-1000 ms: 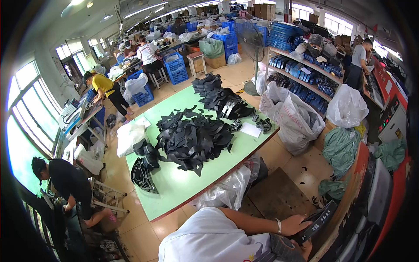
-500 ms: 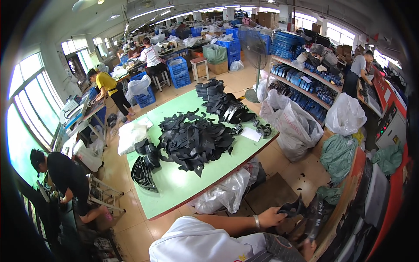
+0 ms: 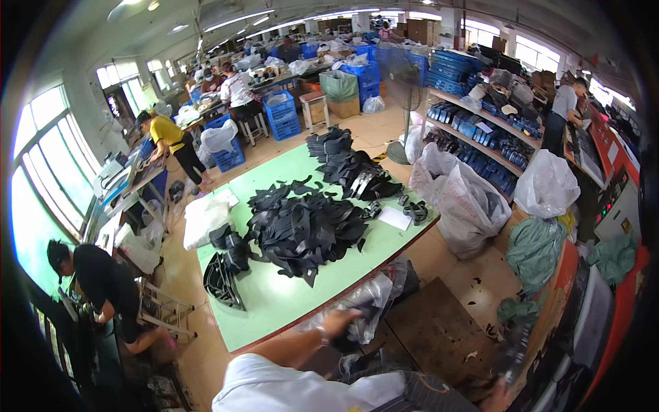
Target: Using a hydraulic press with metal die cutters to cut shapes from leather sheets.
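My left hand (image 3: 340, 321) is stretched out low beside the table's near edge, a little blurred, its fingers closed on a dark, flat, floppy piece (image 3: 369, 312). Behind that piece hangs a clear plastic bag (image 3: 391, 283). Low at the right, my right hand (image 3: 497, 398) is smeared and partly cut off by the lower edge. It grips a long black strip (image 3: 516, 347) with pale marks. On the green-topped table (image 3: 268, 319) lies a big heap of black cut pieces (image 3: 302, 230), with more black stacks behind.
A black curved frame-like part (image 3: 223, 285) and a white plastic bag (image 3: 206, 221) lie on the table's left side. A machine with a wooden edge (image 3: 542, 329) borders my right. Large filled sacks (image 3: 467, 206) stand beyond it. Several people work at benches around the room.
My left hand has swung left from beside my right hand to the table's near edge, carrying the dark piece. My right hand has shifted slightly, still with the black strip.
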The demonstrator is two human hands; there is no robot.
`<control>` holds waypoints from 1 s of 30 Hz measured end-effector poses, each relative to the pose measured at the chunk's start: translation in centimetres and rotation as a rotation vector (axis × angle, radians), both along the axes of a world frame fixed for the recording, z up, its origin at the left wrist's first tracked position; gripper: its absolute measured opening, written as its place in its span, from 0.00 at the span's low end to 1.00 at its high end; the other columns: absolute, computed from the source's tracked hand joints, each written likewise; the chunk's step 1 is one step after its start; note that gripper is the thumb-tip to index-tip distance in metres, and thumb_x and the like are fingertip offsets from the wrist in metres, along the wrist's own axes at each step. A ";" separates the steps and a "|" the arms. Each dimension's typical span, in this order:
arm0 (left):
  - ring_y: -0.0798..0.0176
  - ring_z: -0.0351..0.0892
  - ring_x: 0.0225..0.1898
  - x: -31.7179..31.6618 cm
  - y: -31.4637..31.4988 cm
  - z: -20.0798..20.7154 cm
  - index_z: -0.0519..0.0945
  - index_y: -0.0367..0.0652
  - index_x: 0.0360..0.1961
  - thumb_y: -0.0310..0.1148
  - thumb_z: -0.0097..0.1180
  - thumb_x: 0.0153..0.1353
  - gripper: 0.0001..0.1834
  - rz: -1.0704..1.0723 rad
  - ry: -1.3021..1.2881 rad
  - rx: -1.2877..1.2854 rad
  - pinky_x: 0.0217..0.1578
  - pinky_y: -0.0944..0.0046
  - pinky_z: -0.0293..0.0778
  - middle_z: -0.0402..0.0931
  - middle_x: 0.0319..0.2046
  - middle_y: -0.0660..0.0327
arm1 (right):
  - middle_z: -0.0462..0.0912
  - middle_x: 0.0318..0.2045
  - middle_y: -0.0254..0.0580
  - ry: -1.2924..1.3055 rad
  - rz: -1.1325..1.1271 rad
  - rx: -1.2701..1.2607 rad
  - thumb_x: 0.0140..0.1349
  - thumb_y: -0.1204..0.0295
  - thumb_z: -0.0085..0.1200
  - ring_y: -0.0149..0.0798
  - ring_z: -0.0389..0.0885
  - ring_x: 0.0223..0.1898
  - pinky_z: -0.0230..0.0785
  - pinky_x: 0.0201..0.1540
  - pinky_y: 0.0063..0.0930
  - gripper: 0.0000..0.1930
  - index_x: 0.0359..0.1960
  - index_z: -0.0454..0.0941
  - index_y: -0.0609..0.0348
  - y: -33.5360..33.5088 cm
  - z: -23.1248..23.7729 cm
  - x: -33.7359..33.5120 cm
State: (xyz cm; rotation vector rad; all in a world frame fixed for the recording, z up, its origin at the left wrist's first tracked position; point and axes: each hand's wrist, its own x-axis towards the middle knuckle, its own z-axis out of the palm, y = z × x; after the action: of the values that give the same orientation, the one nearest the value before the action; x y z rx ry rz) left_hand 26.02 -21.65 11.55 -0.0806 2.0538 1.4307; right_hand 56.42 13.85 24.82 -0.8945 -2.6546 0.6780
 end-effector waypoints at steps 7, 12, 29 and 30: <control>0.41 0.80 0.40 -17.8 -13.0 2.0 0.81 0.34 0.39 0.53 0.56 0.58 0.27 0.314 0.531 -0.701 0.42 0.47 0.73 0.79 0.36 0.40 | 0.77 0.28 0.44 0.267 -0.474 -0.310 0.59 0.64 0.59 0.40 0.74 0.25 0.66 0.32 0.37 0.14 0.40 0.78 0.61 2.7 -1.1 2.0; 0.42 0.70 0.58 -32.9 -8.6 0.0 0.68 0.33 0.59 0.45 0.59 0.55 0.35 -0.102 0.630 -1.136 0.58 0.52 0.67 0.71 0.55 0.42 | 0.77 0.27 0.29 0.450 -0.555 -0.873 0.61 0.67 0.57 0.23 0.72 0.30 0.65 0.33 0.21 0.09 0.35 0.78 0.60 -3.7 3.2 -4.9; 0.53 0.79 0.42 -6.8 62.1 5.0 0.80 0.32 0.40 0.33 0.50 0.65 0.13 -1.372 1.072 0.421 0.46 0.61 0.73 0.81 0.41 0.52 | 0.74 0.31 0.52 -0.150 -1.082 0.195 0.59 0.49 0.56 0.56 0.77 0.35 0.71 0.40 0.44 0.25 0.26 0.77 0.65 -4.5 9.0 15.8; 0.54 0.79 0.41 -4.3 63.0 5.5 0.79 0.32 0.42 0.35 0.50 0.66 0.15 -1.386 1.070 0.471 0.45 0.62 0.72 0.81 0.41 0.52 | 0.75 0.30 0.51 -0.246 -1.098 0.255 0.58 0.50 0.56 0.55 0.77 0.35 0.72 0.40 0.44 0.24 0.25 0.78 0.65 -4.5 7.9 18.2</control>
State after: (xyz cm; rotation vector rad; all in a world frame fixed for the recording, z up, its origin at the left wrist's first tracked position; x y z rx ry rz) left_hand 21.73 41.30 17.02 2.1842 1.5194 0.9101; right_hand 74.60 9.34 32.73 -2.1242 -1.8529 -0.0495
